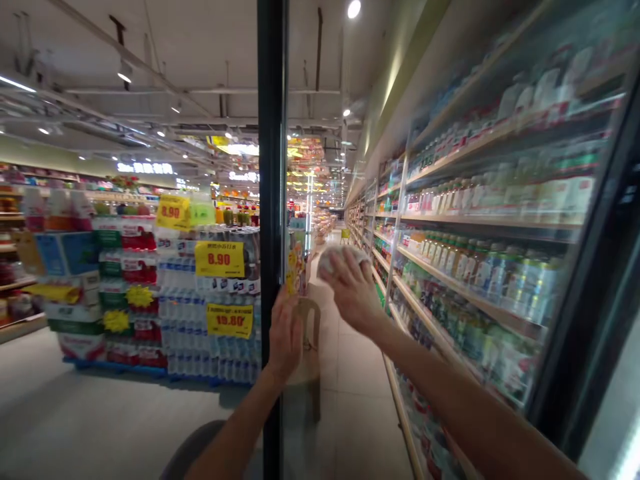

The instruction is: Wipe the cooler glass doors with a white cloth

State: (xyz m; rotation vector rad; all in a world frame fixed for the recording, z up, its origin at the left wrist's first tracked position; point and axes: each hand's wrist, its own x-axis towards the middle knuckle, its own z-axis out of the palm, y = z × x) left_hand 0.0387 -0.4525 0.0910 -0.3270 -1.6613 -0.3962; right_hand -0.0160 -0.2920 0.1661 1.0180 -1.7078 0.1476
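A glass door with a black frame (pixel 273 167) stands upright in front of me. My left hand (pixel 285 337) grips the frame's edge at about mid-height, its fingertips partly hidden. To the right, my right hand (pixel 350 287) presses a pale, whitish cloth (pixel 361 255) against the glass pane (pixel 340 373), fingers laid over it. The hand and cloth are slightly smeared by motion. Shelves of bottles (pixel 480 267) show on the right, in or through the glass.
Left of the door, stacked drink packs (pixel 210 340) stand on a blue pallet (pixel 120 370) with yellow price signs (pixel 219 259). A tan chair (pixel 305 373) shows in the glass. Another dark frame (pixel 590 267) rises at far right. Pale floor (pixel 115 427) lies at lower left.
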